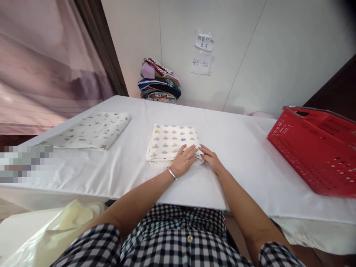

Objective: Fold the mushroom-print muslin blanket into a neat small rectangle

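A folded white cloth printed with rows of grey shapes, plus a few coloured ones, lies in layers on the white-covered table in front of me. My left hand, with a silver bracelet at the wrist, rests flat on its near right part, fingers apart. At the cloth's right near corner, my right hand has its fingers and thumb closed around the edge. The fingertips of both hands are close together there.
Another white patterned cloth lies flat at the left. On the right stands a red plastic basket. A pile of folded fabrics sits at the back against the wall, below paper signs. Pink curtains hang at the left.
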A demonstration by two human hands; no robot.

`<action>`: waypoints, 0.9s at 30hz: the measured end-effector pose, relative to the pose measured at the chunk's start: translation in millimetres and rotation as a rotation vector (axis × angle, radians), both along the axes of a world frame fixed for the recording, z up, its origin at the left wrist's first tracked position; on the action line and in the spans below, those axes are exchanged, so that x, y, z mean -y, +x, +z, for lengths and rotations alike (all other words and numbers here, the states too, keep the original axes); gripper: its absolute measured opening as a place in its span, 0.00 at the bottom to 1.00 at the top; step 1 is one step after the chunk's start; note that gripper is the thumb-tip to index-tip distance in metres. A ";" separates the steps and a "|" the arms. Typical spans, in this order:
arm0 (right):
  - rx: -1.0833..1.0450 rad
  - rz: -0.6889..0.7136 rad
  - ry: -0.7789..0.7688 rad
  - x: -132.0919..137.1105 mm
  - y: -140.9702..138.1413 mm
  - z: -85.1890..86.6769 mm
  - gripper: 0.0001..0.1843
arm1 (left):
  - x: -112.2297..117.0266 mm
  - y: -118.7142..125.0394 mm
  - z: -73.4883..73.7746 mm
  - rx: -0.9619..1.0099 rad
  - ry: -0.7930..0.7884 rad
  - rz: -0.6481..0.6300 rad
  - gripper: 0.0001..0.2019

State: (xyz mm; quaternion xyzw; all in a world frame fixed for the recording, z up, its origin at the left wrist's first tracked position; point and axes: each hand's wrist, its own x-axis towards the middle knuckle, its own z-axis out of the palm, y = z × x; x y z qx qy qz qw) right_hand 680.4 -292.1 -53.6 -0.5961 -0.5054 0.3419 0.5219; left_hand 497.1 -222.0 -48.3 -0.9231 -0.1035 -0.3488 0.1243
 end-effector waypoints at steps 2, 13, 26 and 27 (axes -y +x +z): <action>0.009 -0.001 0.001 0.3 -0.1 0.5 0.23 | 0.3 -2.0 0.3 -0.014 0.002 -0.001 0.10; 0.009 -0.004 -0.011 1.0 0.3 0.1 0.23 | 0.5 -6.2 0.3 -0.056 0.033 0.032 0.13; -0.057 0.028 -0.002 2.5 2.7 1.7 0.22 | 3.4 10.5 3.7 -0.105 -0.011 0.096 0.12; -0.077 0.039 0.001 2.7 3.8 1.9 0.22 | 3.8 11.4 3.5 -0.101 -0.015 0.089 0.12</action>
